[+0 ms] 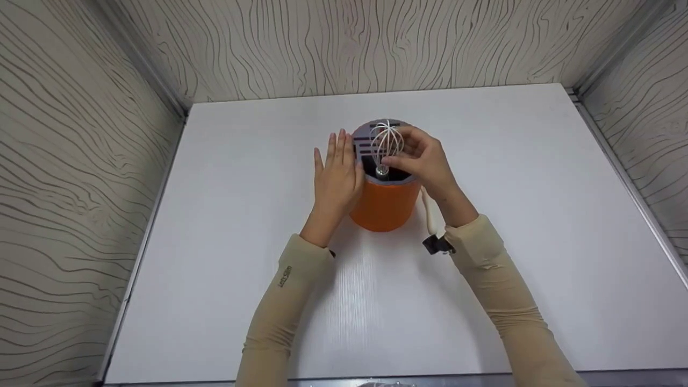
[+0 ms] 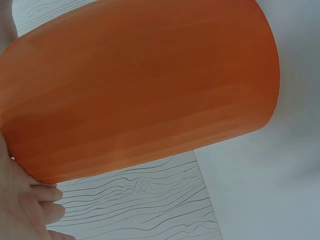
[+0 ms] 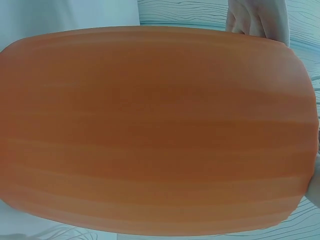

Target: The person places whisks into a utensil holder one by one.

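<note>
An orange utensil holder (image 1: 384, 207) with a grey slotted top stands on the white table. A whisk (image 1: 387, 141) stands in the dark opening of that top, its wire loops upward and its lower end hidden inside. My right hand (image 1: 427, 161) pinches the whisk's wires between thumb and curved fingers. Against the holder's left side rests my left hand (image 1: 338, 183), fingers straight and pointing away. Both wrist views are mostly filled by the orange wall; the left wrist view also shows part of the left hand (image 2: 25, 205) beside the rim.
A pale, slim handle-like piece (image 1: 429, 212) lies beside the holder on the right, partly hidden by the right arm. Thin wire loops (image 3: 65, 233) show low in the right wrist view. Wood-patterned panels (image 1: 349, 48) border the white table (image 1: 242, 215) at the back and sides.
</note>
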The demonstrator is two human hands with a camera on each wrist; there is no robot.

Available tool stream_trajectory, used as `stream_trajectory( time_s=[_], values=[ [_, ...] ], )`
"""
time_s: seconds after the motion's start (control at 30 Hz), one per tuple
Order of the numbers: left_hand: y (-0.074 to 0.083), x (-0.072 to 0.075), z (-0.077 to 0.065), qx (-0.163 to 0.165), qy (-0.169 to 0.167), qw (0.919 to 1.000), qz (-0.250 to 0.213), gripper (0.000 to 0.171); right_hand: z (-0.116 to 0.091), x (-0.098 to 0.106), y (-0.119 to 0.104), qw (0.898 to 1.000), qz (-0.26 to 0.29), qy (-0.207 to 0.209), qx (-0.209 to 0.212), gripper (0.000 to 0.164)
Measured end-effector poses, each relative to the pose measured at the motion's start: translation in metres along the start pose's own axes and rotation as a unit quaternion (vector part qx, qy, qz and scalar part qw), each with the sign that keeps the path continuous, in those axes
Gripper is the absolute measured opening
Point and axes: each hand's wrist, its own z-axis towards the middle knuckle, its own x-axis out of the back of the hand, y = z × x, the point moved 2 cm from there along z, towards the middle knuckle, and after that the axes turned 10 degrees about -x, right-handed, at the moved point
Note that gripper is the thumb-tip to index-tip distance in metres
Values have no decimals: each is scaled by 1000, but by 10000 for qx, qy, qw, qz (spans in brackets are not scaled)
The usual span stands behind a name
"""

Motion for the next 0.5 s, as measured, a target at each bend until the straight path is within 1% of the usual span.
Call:
stream_trajectory(
  time_s=[0.27,0.5],
  values=[
    [0,0,1,12,-26,10000,33,56,0,1,1,9997,-120,63,-187,48],
    [-1,0,0,-9,-70,10000,51,56,0,1,3,9998,-94,-17,-171,51]
  ],
)
